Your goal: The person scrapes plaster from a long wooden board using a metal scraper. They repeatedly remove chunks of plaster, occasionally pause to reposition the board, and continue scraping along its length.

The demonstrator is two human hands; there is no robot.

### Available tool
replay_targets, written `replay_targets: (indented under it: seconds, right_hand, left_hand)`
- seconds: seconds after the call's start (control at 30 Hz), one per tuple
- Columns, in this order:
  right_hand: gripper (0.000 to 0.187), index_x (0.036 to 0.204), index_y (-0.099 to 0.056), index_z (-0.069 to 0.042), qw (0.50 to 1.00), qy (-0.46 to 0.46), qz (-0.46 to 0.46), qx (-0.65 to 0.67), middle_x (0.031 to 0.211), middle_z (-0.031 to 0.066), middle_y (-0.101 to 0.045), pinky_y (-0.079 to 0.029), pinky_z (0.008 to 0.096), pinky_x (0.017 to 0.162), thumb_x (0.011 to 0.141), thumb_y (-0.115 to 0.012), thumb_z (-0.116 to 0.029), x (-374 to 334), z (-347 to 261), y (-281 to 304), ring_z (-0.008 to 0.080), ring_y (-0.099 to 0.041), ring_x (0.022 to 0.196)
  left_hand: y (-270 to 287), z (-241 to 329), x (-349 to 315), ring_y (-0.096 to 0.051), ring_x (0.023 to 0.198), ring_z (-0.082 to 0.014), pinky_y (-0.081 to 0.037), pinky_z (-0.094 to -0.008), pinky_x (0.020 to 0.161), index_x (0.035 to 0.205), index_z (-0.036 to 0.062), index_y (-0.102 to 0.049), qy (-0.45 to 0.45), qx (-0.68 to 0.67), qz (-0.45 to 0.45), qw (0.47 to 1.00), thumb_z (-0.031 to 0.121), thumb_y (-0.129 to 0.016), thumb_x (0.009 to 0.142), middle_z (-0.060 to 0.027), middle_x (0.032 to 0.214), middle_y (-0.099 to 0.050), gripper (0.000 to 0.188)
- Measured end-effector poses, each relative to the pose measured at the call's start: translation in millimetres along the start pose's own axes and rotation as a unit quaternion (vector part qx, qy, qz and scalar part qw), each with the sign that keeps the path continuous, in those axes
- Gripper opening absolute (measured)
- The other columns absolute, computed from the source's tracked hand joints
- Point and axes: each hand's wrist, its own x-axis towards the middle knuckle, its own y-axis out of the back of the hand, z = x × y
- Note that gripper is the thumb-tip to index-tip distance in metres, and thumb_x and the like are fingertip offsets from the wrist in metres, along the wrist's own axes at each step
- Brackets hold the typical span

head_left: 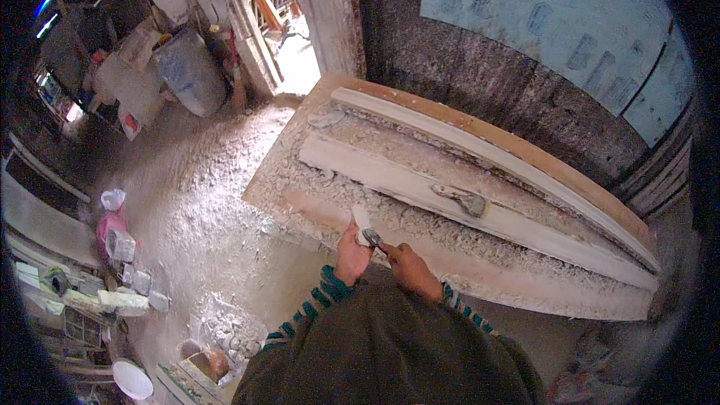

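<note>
My left hand [351,256] is closed around a small white bar-shaped piece [362,219], held up over the near edge of a worktable [259,187]. In my right hand [414,274] is a short-handled scraper [371,237] with a greyish metal head, its end touching the lower part of the white piece. Long pale plaster-like strips [352,163] lie lengthwise on the table, with crumbly whitish scraps [435,229] between them. Another hand tool [469,202], caked in pale material, rests on the middle strip.
A dark wall with a light blue panel [525,22] stands behind the table. Beyond the table's left end is a bright doorway [296,56]. At back left stands a bluish barrel [191,75]. White scraps and containers [124,300] crowd the left; a debris pile [232,330] lies lower left.
</note>
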Motion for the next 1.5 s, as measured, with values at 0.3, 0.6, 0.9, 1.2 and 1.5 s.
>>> replay_targets:
  seconds: [0.3, 0.6, 0.9, 1.2, 1.5]
  right_hand:
    - [0.044, 0.121, -0.045, -0.014, 0.99, -0.032, -0.074, -0.119, 0.087, 0.0227, -0.058, -0.049, 0.0471, 0.062, 0.079, -0.054, -0.023, 31.5, -1.9, -41.9, 0.0396, -0.059, 0.076]
    - [0.042, 0.12, -0.046, -0.013, 0.975, -0.126, -0.095, -0.155, 0.086, 0.0218, -0.059, -0.05, 0.0493, 0.059, 0.081, -0.051, -0.029, 19.4, -28.4, -57.3, 0.0388, -0.061, 0.071]
    - [0.037, 0.119, -0.046, -0.013, 0.966, -0.168, -0.066, -0.188, 0.093, 0.0214, -0.054, -0.051, 0.0447, 0.058, 0.082, -0.046, -0.015, 12.8, -50.8, -79.9, 0.0375, -0.061, 0.07]
    - [0.037, 0.117, -0.046, -0.007, 0.965, -0.181, -0.036, -0.187, 0.091, 0.0246, -0.053, -0.05, 0.0461, 0.059, 0.081, -0.049, -0.015, 33.0, -51.9, -95.3, 0.0389, -0.06, 0.074]
    - [0.037, 0.119, -0.045, -0.004, 0.964, -0.105, 0.046, -0.238, 0.085, 0.0251, -0.055, -0.051, 0.0404, 0.048, 0.083, -0.044, -0.013, 27.4, -40.7, -98.1, 0.0338, -0.061, 0.059]
  left_hand:
    - [69.6, 13.2, -11.2, -0.056, 0.088, -0.0198, -0.048, -0.032, 0.073, 0.108, 0.0025, -0.051, 0.202, 0.197, 0.065, 0.957, 0.017, -0.045, 0.088, -0.0086, 0.099, -0.056, 0.026]
    - [67.0, 39.8, -23.2, -0.058, 0.072, -0.0139, -0.049, -0.0279, 0.061, 0.101, 0.0024, -0.053, 0.258, 0.376, -0.034, 0.889, 0.02, -0.05, 0.087, -0.0044, 0.086, -0.059, 0.023]
    - [46.7, 52.0, -20.4, -0.061, 0.075, -0.0155, -0.05, -0.0278, 0.066, 0.105, 0.0002, -0.053, 0.28, 0.504, -0.122, 0.808, 0.024, -0.052, 0.087, -0.0071, 0.091, -0.061, 0.03]
    - [110.7, 2.8, -8.3, -0.06, 0.074, -0.018, -0.048, -0.0317, 0.067, 0.097, 0.003, -0.061, 0.176, 0.524, -0.091, 0.828, 0.018, -0.051, 0.084, -0.0094, 0.085, -0.064, 0.022]
    - [82.5, 12.9, -3.1, -0.062, 0.078, -0.0305, -0.047, -0.0376, 0.067, 0.101, 0.0019, -0.058, 0.122, 0.6, -0.093, 0.785, 0.026, -0.045, 0.088, -0.0196, 0.089, -0.063, 0.031]
